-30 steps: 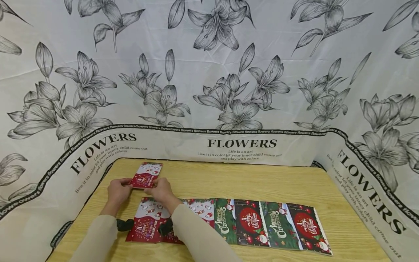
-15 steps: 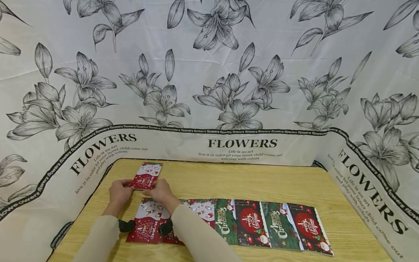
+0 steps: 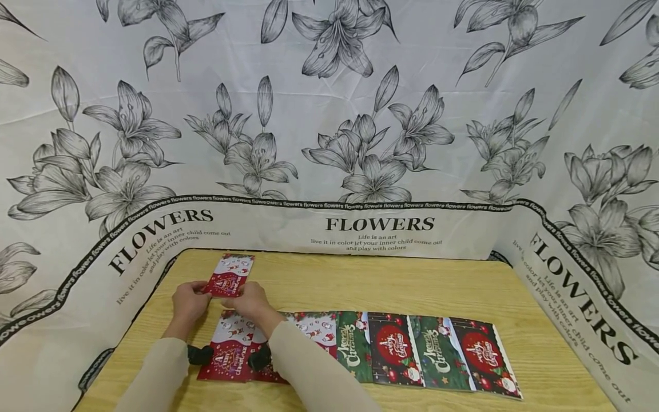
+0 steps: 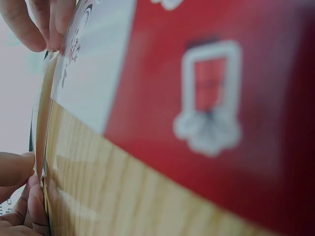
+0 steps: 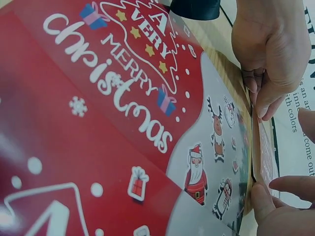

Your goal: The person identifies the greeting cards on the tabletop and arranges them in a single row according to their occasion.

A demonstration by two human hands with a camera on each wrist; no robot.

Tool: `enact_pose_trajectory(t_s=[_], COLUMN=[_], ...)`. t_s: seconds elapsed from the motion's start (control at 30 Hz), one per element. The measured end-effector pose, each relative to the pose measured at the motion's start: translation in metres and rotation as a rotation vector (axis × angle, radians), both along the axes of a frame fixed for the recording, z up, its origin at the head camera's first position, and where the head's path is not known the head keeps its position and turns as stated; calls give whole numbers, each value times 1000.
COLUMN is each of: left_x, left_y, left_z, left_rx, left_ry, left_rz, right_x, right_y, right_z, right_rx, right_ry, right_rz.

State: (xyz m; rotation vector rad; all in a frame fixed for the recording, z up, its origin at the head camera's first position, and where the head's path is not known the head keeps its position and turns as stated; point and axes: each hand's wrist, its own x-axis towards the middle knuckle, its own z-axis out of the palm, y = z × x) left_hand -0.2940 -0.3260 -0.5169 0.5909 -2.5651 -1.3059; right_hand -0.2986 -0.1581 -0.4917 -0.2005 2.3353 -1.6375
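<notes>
A red and white Christmas card [image 3: 230, 276] is at the far left of the table, between my two hands. My left hand [image 3: 188, 304] pinches its near left corner. At the near right corner, my right hand [image 3: 253, 303] grips the card between thumb and fingers. The right wrist view shows the held card [image 5: 267, 160] edge-on, with fingertips on both ends. Below my wrists lie more red and white Christmas cards [image 3: 230, 349], partly covered by my right sleeve and the black wrist cameras.
The row continues rightward with a green card [image 3: 355, 346], a dark card with a red circle [image 3: 396, 350], another green card [image 3: 441, 353] and another dark card [image 3: 485, 357]. They lie on a wood-grain table [image 3: 381, 286]. A flower-printed cloth [image 3: 378, 229] encloses its back and sides.
</notes>
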Motion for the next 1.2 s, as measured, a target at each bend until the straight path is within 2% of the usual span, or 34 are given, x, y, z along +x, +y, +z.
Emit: enact_pose_trajectory(t_s=[0.33,0.63,0.87,0.97,1.2], left_x=[4,12,24,29,45], left_y=[2,2,11,15,27], left_z=[3,2,4,6,12], left_rx=[-30,-10,-35,-54,-79], left_ry=[29,-1,44,53,-55], left_rz=[-11,-37,-27,-56,-145], right_x=[2,8,13,15,25], right_y=[4,9,21,28,46], right_z=[3,5,4,5,11], right_rx=[3,-24,-48,-67,-103], right_ry=[2,-33,16,44,80], right_rz=[29,-12,-50,-47,-8])
